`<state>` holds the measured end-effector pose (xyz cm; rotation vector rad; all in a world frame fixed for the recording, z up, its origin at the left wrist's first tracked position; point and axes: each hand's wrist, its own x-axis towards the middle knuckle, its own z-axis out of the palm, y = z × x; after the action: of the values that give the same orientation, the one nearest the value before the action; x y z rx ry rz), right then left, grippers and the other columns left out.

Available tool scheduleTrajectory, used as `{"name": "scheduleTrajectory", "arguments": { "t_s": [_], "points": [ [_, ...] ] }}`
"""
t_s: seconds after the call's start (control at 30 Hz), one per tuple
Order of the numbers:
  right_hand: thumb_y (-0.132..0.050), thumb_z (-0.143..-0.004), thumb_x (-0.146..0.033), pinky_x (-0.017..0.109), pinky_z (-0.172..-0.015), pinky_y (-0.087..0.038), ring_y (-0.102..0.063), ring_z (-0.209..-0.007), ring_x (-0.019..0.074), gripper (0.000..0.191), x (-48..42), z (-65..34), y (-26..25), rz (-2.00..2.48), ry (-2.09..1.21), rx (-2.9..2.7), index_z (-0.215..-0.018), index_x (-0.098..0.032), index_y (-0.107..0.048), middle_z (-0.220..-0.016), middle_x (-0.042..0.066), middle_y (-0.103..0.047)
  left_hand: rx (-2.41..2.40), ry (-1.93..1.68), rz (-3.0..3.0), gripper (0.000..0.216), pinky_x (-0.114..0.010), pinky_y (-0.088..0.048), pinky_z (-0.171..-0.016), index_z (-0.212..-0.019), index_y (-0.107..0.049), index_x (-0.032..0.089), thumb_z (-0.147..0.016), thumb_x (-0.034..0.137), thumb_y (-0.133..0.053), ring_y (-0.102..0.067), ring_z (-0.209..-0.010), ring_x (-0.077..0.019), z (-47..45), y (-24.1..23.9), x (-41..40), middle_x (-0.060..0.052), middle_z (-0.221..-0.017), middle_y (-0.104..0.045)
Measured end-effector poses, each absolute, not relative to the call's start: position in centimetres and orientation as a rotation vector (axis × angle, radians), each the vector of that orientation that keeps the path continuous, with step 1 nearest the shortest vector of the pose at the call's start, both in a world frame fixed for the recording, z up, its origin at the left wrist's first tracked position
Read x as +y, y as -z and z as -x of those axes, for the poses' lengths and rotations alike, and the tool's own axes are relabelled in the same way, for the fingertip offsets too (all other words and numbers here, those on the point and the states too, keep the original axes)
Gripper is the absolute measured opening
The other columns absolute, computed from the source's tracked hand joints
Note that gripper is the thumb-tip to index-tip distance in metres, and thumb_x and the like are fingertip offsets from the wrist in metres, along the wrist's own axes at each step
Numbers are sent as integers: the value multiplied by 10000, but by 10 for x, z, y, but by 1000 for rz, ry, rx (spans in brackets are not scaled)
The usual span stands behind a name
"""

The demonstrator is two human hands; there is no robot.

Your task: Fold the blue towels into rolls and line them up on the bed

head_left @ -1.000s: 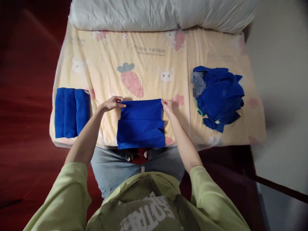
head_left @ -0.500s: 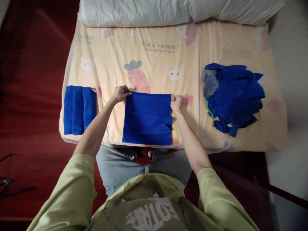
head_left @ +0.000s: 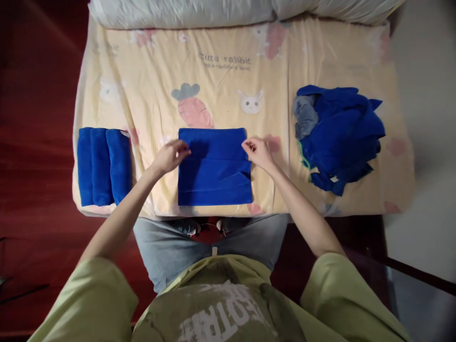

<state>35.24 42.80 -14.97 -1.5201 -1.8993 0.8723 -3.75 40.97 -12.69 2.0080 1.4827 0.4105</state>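
A blue cloth [head_left: 215, 183] lies flat on the bed in front of me, folded into a near-square, with a small crease at its right side. My left hand [head_left: 173, 156] hovers over its left edge and casts a shadow on it; the fingers are loosely bent, a little apart, and hold nothing. At the right edge, my right hand [head_left: 258, 151] has its fingers loosely curled and a small gap at the thumb. Its fingertips are close to the cloth, but whether they touch it I cannot tell.
Three blue rolled cloths [head_left: 101, 166] lie side by side on the left. On the right is a crumpled pile of blue cloths [head_left: 342, 137] with a grey piece [head_left: 305, 116]. A pale rolled quilt [head_left: 185, 13] runs along the far side of the bed sheet [head_left: 228, 109].
Both hands have let go of the cloth's far corners and moved toward me along its sides. The cloth now lies flatter. The view has shifted slightly.
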Motion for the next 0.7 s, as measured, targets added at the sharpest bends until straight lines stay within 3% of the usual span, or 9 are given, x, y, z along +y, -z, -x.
{"name": "scheduleTrajectory", "arguments": {
  "t_s": [0.07, 0.17, 0.3, 0.37, 0.43, 0.53, 0.7],
  "points": [
    [-722, -946, -434, 310, -796, -533, -653, -806, 189, 241, 389, -364, 134, 1422, -1063, -2086, -1002, -208, -787, -959, 55, -723, 1236, -204, -2008, 427, -399, -523, -987, -1125, -720, 219, -934, 593, -645, -654, -1034, -288, 45, 120, 360, -115, -1069, -685],
    [-850, -832, -419, 325, -777, -538, -660, -797, 206, 318, 346, -376, 130, 1460, -1110, -2199, -1078, -224, -803, -986, 59, -741, 1257, -121, -2011, 424, -405, -539, -985, -1198, -714, 219, -883, 502, -733, -674, -1052, -302, 50, 125, 301, -137, -1156, -686],
    [-767, -897, -385, 341, -760, -547, -663, -767, 209, 225, 327, -374, 143, 1521, -1052, -2122, -1020, -200, -802, -924, 77, -730, 1417, -120, -2076, 140, -444, -559, -967, -1017, -713, 171, -920, 250, -650, -682, -1026, -311, 41, 136, 280, -161, -1082, -680],
    [-710, -932, -397, 348, -757, -547, -662, -763, 209, 219, 322, -370, 143, 1502, -1032, -2075, -943, -193, -789, -898, 84, -724, 1449, -139, -2117, 96, -454, -568, -957, -905, -692, 177, -934, 202, -604, -681, -1010, -309, 35, 130, 282, -152, -1013, -684],
    [-688, -939, -430, 354, -756, -549, -667, -774, 213, 251, 313, -371, 132, 1463, -1049, -2035, -908, -195, -773, -898, 86, -728, 1412, -229, -2157, 120, -462, -569, -976, -869, -675, 190, -949, 222, -591, -680, -1034, -309, 34, 112, 280, -140, -998, -699],
    [-699, -925, -521, 341, -724, -557, -673, -764, 209, 319, 295, -380, 99, 1396, -1209, -1952, -917, -208, -759, -888, 65, -741, 1355, -480, -2123, 185, -418, -582, -967, -973, -682, 204, -1007, 335, -555, -700, -1046, -275, 43, 68, 270, -113, -1044, -734],
    [-712, -906, -608, 287, -653, -537, -645, -687, 174, 397, 313, -394, 49, 1351, -1174, -1685, -933, -212, -724, -779, 20, -701, 1549, -701, -1935, 376, -282, -572, -712, -1058, -722, 186, -985, 533, -598, -704, -760, -197, 64, 6, 296, -71, -904, -760]
  ]
}}
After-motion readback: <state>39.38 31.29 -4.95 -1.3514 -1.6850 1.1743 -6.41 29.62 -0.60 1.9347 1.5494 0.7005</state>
